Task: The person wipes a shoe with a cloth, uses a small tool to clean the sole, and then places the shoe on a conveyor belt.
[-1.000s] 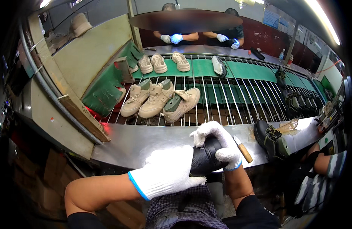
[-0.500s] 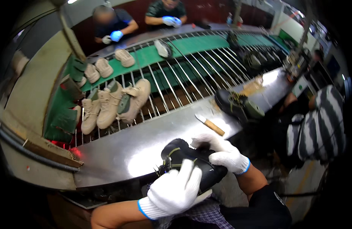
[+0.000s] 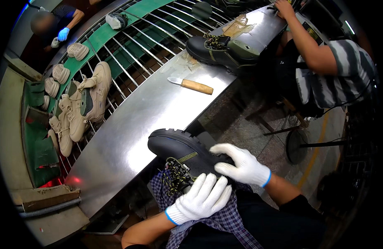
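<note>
A black lace-up work shoe (image 3: 179, 151) with a chunky sole, yellow stitching and black-and-yellow laces lies on its side over my lap, toe pointing left by the bench edge. White knitted gloves with blue cuffs cover both hands. My left hand (image 3: 203, 198) rests on the shoe's upper near the collar, fingers side by side and slightly bent, thumb hidden. At the heel end, my right hand (image 3: 241, 164) curls around the shoe with thumb and fingers apart. Beyond them, a knife (image 3: 195, 86) with a wooden handle lies on the metal bench (image 3: 129, 120).
Another black shoe (image 3: 224, 52) stands on the bench near a striped-shirted person (image 3: 336, 74) at right. Beige shoes (image 3: 96, 93) sit on the bar rack (image 3: 137, 62) and green belt (image 3: 98, 39). Across it is a blue-gloved person (image 3: 65, 18). A stool (image 3: 297, 110) stands right.
The view has swung right and down. In my hands, the shoe has turned so its toe and sole edge show, and my left hand has shifted along its upper.
</note>
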### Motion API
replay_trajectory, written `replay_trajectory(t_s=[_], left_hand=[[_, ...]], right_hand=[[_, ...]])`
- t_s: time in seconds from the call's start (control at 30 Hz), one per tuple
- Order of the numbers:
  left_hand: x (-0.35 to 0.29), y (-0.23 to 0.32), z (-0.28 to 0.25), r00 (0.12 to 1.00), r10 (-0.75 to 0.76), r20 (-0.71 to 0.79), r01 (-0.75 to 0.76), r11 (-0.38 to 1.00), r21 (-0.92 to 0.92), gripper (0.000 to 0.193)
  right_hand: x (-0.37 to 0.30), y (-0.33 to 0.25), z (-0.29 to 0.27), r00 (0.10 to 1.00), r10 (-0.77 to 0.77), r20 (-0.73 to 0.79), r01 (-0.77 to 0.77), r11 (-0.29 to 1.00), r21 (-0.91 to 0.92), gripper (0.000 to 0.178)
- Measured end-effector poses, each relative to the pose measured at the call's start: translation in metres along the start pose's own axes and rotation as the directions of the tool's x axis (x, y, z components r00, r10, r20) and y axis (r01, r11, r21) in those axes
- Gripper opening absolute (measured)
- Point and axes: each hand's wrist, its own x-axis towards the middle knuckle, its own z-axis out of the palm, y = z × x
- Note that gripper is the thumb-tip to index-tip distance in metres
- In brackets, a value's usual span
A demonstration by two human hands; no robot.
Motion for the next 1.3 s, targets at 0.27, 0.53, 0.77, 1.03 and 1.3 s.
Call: replay_trajectory(t_s=[0.27,0.53,0.77,1.03,1.3], left_hand=[[0.026,-0.035,-0.087,0.943,-0.31,0.122,0.317,0.947,-0.041,0.06],[0.0,-0.105,-0.198,0.53,-0.821,-0.211,0.842,0.54,0.015,0.098],[-0.016,-0.13,-0.221,0.334,-0.929,-0.161,0.942,0.333,0.033,0.102],[-0.04,-0.157,-0.21,0.355,-0.904,-0.237,0.935,0.346,0.081,0.1],[-0.091,-0.163,-0.212,0.273,-0.92,-0.281,0.941,0.316,-0.12,0.101]], right_hand=[[0.106,-0.068,-0.039,0.938,-0.262,0.226,0.166,0.913,0.372,0.054],[0.25,-0.161,0.038,0.66,-0.716,0.225,0.271,0.507,0.818,0.035],[0.293,-0.194,0.092,0.694,-0.592,0.409,0.01,0.576,0.817,0.024],[0.305,-0.192,0.113,0.712,-0.668,0.216,0.44,0.664,0.604,0.046],[0.262,-0.146,0.121,0.807,-0.424,0.41,0.377,0.906,0.194,0.076]])
